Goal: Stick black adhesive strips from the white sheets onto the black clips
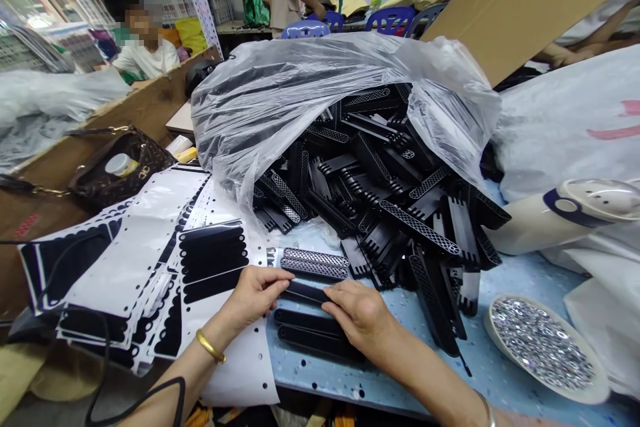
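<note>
Near the table's front edge, my left hand (257, 295) pinches the left end of a thin black strip (306, 293). My right hand (357, 310) has thumb and fingers closed on the strip's right end. Just below lie long black pieces (313, 332) side by side, partly under my right hand. Above the strip are two patterned black pieces (315, 263) with a silvery mesh look. To the left, a white sheet (227, 353) carries black adhesive-looking strips (213, 253). A big heap of black comb-like parts (370, 180) spills from a clear plastic bag (280, 93).
A bowl (603, 383) of small metal rings is at the right, below a white and blue container (530, 220). More sheets (125, 247) and a brown handbag (120, 163) lie left. Cardboard (530, 0) leans at upper right. Other people (150, 57) are behind.
</note>
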Action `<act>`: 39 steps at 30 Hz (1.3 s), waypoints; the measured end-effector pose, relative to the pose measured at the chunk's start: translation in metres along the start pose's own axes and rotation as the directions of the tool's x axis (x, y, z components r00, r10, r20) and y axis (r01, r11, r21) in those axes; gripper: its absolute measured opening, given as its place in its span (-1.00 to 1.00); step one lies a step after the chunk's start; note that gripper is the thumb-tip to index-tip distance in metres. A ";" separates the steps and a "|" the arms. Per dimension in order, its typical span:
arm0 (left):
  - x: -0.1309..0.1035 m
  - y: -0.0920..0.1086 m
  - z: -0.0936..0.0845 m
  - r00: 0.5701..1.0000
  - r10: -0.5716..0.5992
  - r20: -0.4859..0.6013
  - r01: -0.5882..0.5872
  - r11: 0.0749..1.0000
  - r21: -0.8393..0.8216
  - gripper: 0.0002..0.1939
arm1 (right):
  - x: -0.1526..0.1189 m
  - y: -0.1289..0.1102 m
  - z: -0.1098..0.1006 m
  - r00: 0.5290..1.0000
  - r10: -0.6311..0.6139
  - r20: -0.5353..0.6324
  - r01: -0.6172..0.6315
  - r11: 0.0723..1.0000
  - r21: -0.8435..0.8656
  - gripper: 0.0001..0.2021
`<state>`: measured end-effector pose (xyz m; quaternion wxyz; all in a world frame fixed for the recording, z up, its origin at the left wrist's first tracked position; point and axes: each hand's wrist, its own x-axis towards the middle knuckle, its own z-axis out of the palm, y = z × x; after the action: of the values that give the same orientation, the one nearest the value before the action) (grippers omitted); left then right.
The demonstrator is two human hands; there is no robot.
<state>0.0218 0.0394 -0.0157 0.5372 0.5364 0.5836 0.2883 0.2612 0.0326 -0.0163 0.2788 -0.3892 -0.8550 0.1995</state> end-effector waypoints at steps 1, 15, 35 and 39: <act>0.000 -0.001 0.000 0.998 0.066 -0.017 -0.065 0.997 0.050 -0.70 | 0.000 0.001 0.000 0.999 0.031 0.013 -0.031 0.999 0.031 -0.82; -0.012 0.030 0.026 0.585 0.781 0.219 -0.727 0.384 0.569 -0.79 | 0.000 -0.004 0.003 0.999 0.010 -0.043 -0.011 1.000 -0.012 -0.86; -0.001 0.012 0.032 0.593 0.755 0.281 -0.754 0.396 0.524 -0.74 | -0.001 -0.006 0.000 0.999 0.037 -0.038 -0.037 0.999 0.020 -0.86; -0.001 0.013 0.031 0.598 0.747 0.290 -0.757 0.409 0.510 -0.74 | 0.001 -0.004 0.002 0.998 0.050 -0.032 -0.049 0.999 0.021 -0.86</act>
<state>0.0544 0.0340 -0.0113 0.1611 0.8795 0.3339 0.2984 0.2571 0.0307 -0.0148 0.2915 -0.4104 -0.8385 0.2088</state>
